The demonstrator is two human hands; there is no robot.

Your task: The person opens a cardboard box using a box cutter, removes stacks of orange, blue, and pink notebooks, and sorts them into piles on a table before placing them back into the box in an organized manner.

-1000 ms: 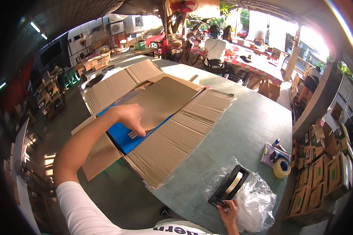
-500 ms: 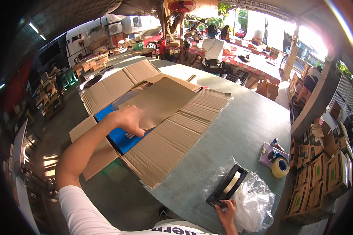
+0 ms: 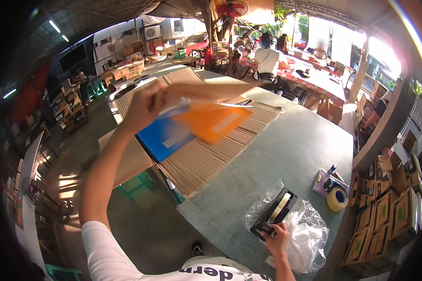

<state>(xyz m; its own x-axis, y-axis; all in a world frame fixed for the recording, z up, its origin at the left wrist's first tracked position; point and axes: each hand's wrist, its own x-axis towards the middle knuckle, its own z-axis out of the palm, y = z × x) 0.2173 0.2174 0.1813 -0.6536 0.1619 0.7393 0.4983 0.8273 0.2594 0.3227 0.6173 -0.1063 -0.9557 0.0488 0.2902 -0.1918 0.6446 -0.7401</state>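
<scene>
Grey-green table: cardboard, probably tape

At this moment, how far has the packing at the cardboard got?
Done: cardboard lies flattened on the table. In hand: left hand lifts an orange packet above a blue item; right hand grips the tape dispenser. Left: no taping visible yet.

Tape dispenser lay on counter under right hand; tape roll right; flattened cardboard far left.
</scene>
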